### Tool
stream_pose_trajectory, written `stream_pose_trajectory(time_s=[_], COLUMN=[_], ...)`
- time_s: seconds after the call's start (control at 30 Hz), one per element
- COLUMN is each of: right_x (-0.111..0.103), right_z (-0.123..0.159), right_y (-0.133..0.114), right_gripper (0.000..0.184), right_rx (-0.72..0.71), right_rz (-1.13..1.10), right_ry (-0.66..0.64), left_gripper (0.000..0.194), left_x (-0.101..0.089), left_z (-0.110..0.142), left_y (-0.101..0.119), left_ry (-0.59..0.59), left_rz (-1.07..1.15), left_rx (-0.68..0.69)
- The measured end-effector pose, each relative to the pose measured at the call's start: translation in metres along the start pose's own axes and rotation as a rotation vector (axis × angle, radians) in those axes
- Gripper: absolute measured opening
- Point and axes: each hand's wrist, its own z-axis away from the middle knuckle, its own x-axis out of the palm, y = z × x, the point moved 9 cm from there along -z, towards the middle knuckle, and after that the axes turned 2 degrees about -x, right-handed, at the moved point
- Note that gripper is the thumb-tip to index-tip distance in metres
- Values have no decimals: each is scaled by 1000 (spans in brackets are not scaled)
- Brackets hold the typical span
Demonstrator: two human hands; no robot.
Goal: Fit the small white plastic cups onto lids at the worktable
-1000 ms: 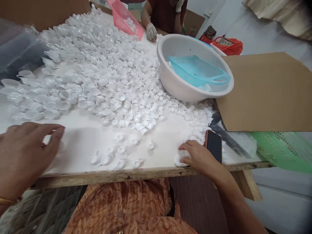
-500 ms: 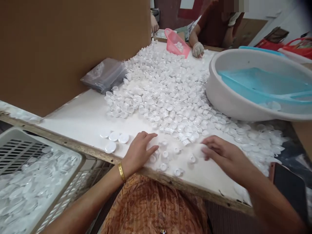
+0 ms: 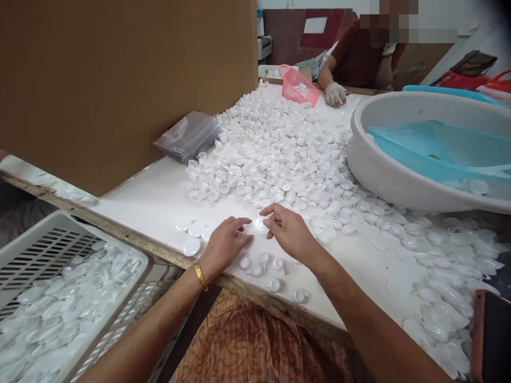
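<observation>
My left hand [image 3: 225, 244], with a gold bangle at the wrist, rests by the table's front edge, thumb and index finger apart. Facing it, my right hand [image 3: 289, 231] has its thumb and forefinger at the rim of a small white saucer [image 3: 261, 224], its face turned up. The saucer is between the two hands. Several tiny white cups [image 3: 275, 284] stand near the edge below my hands. A few flat white discs [image 3: 191, 246] lie left of my left hand, which partly hides one.
A wide heap of small white cups [image 3: 279, 143] covers the table's middle. Around it are a cardboard box [image 3: 128, 90], clear plastic bags [image 3: 187, 135], a pink scoop [image 3: 295, 93], a grey basin [image 3: 383, 175], a phone [image 3: 493, 335] and a white basket [image 3: 139, 266]. Opposite sits a person wearing gloves.
My right hand has moved left, close to my left hand, and is now at a saucer. More of the small cups near the edge are grouped together. The view has shifted slightly.
</observation>
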Motion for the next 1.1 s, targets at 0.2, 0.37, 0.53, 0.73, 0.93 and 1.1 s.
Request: stream_pose_trajectory(time_s=[0.2,0.37,0.53,0.73,0.93,1.1], right_x=[20,37,49,54,57,57], right_z=[-10,-9,-10,-13,-15,-12], right_y=[5,15,27,35,39,41], right_gripper=[14,14,13,9,9,7], right_rx=[46,83,164,203,213,218], right_rz=[88,-17,-107,-152,-233,-206], right_ry=[-38,-73,-82,-79,-93,-92], left_gripper=[25,25,25,21,17,22], left_x=[-19,-29,-31,6,12,13], left_z=[10,6,9,1,-1,-4], left_y=[-16,-42,-26,-15,-23,-28], left_ry=[174,158,154,-10,-58,-77], left_rz=[-210,-249,-62,171,315,425], left_rx=[127,88,34,-166,-267,-310])
